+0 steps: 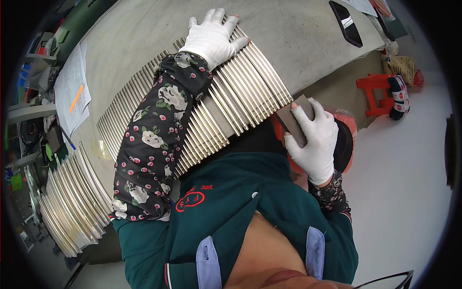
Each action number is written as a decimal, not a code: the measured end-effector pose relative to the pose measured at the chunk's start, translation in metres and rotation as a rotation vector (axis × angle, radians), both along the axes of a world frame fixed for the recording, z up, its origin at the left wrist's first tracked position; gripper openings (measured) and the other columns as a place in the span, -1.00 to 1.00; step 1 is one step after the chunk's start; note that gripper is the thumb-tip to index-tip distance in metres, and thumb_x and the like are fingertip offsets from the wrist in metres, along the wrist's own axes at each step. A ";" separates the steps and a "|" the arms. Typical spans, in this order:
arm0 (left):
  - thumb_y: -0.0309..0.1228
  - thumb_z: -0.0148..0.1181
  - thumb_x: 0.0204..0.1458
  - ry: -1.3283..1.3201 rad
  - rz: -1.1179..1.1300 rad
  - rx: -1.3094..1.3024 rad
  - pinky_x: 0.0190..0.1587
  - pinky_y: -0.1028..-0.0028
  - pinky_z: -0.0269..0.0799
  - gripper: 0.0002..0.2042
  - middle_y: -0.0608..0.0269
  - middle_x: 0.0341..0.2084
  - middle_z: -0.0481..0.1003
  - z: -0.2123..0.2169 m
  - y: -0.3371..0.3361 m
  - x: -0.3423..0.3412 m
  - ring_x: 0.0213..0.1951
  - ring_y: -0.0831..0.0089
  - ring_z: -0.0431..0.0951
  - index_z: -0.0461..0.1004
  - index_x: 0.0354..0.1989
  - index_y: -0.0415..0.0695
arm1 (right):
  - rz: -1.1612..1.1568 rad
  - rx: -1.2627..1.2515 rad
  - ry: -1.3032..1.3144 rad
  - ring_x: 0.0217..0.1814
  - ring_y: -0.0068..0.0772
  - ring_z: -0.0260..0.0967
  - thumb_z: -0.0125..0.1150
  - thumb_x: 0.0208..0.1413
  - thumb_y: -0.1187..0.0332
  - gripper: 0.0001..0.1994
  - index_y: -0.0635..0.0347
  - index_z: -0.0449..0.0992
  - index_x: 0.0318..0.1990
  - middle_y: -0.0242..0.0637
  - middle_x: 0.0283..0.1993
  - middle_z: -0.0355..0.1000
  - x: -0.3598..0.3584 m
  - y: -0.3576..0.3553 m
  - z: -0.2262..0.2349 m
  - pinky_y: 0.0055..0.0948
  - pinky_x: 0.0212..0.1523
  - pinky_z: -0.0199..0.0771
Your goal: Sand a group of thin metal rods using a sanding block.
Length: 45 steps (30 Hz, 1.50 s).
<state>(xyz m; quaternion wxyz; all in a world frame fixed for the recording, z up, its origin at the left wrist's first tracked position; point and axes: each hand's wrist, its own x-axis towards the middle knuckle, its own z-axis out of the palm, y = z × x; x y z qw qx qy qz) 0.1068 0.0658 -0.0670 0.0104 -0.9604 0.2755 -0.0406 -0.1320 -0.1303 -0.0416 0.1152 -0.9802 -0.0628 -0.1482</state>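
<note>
Head view: I am looking down at a grey worktop (293,41), my two gloved hands working over a row of slim, silvery metal rods (255,82).
Left hand: my left hand (211,39), in a white glove, is lying palm down with fingers spread across the far ends of the rods; bare fingertips are showing at the glove's cut ends.
Right hand: my right hand (315,139), also white-gloved, is gripping a grey-brown block (291,123), the thumb bearing on the near side and the fingers lying over the top.
Block: it is sitting just beside the row's right end; whether its edge is touching the last rod, I cannot tell.
Rods: they are lying side by side on the worktop, gaps showing between some groups, near ends pointing toward my body.
Sleeve: a black floral sleeve cover (159,125) is crossing above the rods on my left forearm.
Wrapped bundle: more rods in clear plastic (74,202) are lying to my left.
Papers: printed sheets (72,113) bearing an orange strip are resting beyond that bundle.
Far right: a dark smartphone (345,23) is lying near the worktop's edge, and a red stool (373,96) is standing beyond.
</note>
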 end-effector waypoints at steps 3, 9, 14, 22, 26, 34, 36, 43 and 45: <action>0.22 -0.11 0.20 -0.010 -0.007 -0.038 0.41 -0.13 -0.09 -0.31 -0.03 0.41 0.08 -0.004 -0.003 0.002 0.46 0.10 -0.02 0.16 0.40 0.07 | -0.004 0.011 0.034 -0.04 0.04 0.36 0.40 -0.28 0.27 -0.41 -0.01 0.50 0.07 0.08 0.14 0.35 0.003 -0.001 0.004 -0.12 -0.12 0.40; 0.20 -0.08 0.19 -0.045 -0.020 -0.082 0.41 -0.12 -0.08 -0.32 -0.03 0.39 0.13 -0.007 -0.002 0.001 0.45 0.12 0.02 0.20 0.38 0.05 | -0.017 0.018 0.041 -0.03 0.02 0.36 0.40 -0.28 0.28 -0.40 0.00 0.52 0.08 0.05 0.16 0.34 -0.003 -0.007 0.000 -0.13 -0.09 0.40; 0.19 -0.08 0.20 -0.065 -0.018 -0.094 0.41 -0.11 -0.07 -0.33 -0.03 0.38 0.15 -0.012 -0.005 0.004 0.43 0.11 0.06 0.22 0.37 0.03 | -0.066 0.018 -0.012 -0.02 0.02 0.35 0.40 -0.30 0.29 -0.40 0.01 0.53 0.07 0.02 0.16 0.34 -0.005 -0.013 0.002 -0.13 -0.04 0.41; 0.18 -0.07 0.19 -0.155 -0.052 -0.133 0.40 -0.13 -0.07 -0.32 -0.05 0.37 0.15 -0.018 -0.007 0.010 0.42 0.10 0.10 0.24 0.36 0.00 | -0.049 0.091 -0.059 -0.02 0.03 0.35 0.41 -0.33 0.30 -0.36 0.01 0.51 0.09 0.01 0.17 0.32 0.000 -0.003 0.009 -0.12 -0.04 0.40; 0.15 -0.04 0.19 -0.066 -0.028 -0.105 0.40 -0.15 -0.07 -0.33 -0.06 0.37 0.14 -0.001 -0.009 0.003 0.43 0.09 0.07 0.22 0.37 0.01 | 0.269 0.173 0.018 -0.05 0.04 0.37 0.46 -0.39 0.26 -0.33 -0.01 0.50 0.08 0.09 0.16 0.30 0.011 0.013 0.012 -0.11 -0.15 0.41; -0.01 0.07 0.12 0.091 -0.053 -0.232 0.34 -0.17 -0.01 -0.41 -0.22 0.25 0.24 0.015 -0.007 -0.006 0.34 -0.02 0.15 0.36 0.18 -0.22 | -0.119 0.002 -0.241 0.00 0.06 0.35 0.39 -0.22 0.33 -0.40 0.03 0.51 0.13 0.06 0.16 0.35 0.023 -0.024 0.009 -0.11 0.02 0.40; -0.01 0.07 0.12 0.054 -0.072 -0.279 0.35 -0.18 -0.02 -0.41 -0.23 0.26 0.22 0.009 -0.006 -0.004 0.35 -0.02 0.14 0.35 0.19 -0.23 | -0.095 0.011 -0.170 0.00 0.06 0.35 0.40 -0.22 0.32 -0.40 0.03 0.51 0.13 0.06 0.17 0.35 0.017 -0.023 0.004 -0.11 0.03 0.39; -0.04 0.10 0.14 -0.071 -0.139 -0.261 0.39 -0.18 -0.13 -0.35 -0.32 0.37 0.02 0.013 0.013 -0.012 0.43 -0.20 -0.05 0.25 0.28 -0.28 | -0.049 0.059 -0.169 0.03 0.07 0.34 0.41 -0.24 0.35 -0.36 0.02 0.49 0.16 0.05 0.17 0.34 0.013 -0.013 -0.001 -0.11 0.04 0.39; -0.05 0.09 0.16 -0.164 -0.273 -0.275 0.39 -0.17 -0.13 -0.34 -0.32 0.36 0.03 0.022 0.038 -0.019 0.43 -0.19 -0.05 0.22 0.31 -0.28 | -0.035 0.059 -0.182 0.04 0.07 0.34 0.41 -0.24 0.35 -0.35 0.02 0.49 0.16 0.06 0.17 0.34 0.014 -0.015 -0.001 -0.11 0.05 0.39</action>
